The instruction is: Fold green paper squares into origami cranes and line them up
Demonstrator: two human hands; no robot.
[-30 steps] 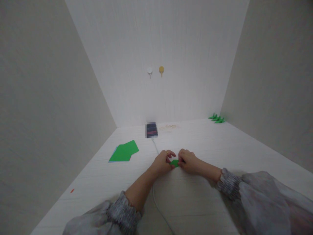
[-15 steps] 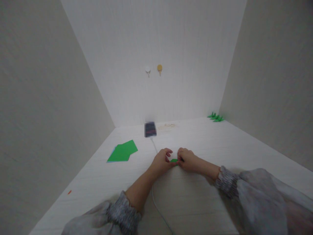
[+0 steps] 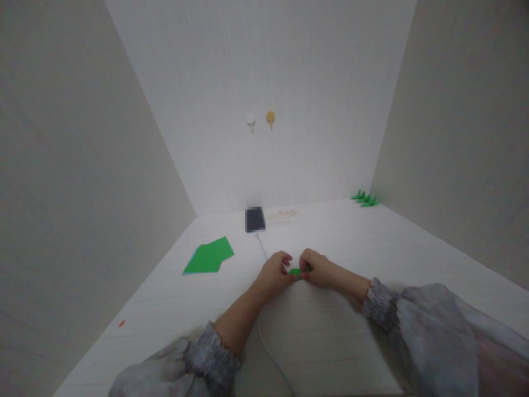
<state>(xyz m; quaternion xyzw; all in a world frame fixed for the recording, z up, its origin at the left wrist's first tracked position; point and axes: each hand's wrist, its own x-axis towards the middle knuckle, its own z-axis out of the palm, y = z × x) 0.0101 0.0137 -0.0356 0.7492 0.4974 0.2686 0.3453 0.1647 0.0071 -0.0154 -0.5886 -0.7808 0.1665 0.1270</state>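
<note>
Between my two hands lies a small folded piece of green paper [image 3: 295, 272], low over the white table. My left hand [image 3: 278, 269] pinches its left and near side with the thumb, the other fingers curled above. On the opposite side, my right hand [image 3: 316, 269] is closed on the paper's right end, fingers bent down. Both hands cover much of the piece, so its full shape is hidden.
Green paper sheets [image 3: 209, 257] lie at the left. A dark blurred device [image 3: 255, 219] with a white cable [image 3: 264, 344] stands near the back wall. Several folded green paper pieces [image 3: 365, 199] sit in the back right corner. An orange scrap [image 3: 122, 323] lies front left.
My right hand's fingers have shifted slightly on the green paper, and a little more of it shows. My left hand stays nearly still. The whole view has moved slightly.
</note>
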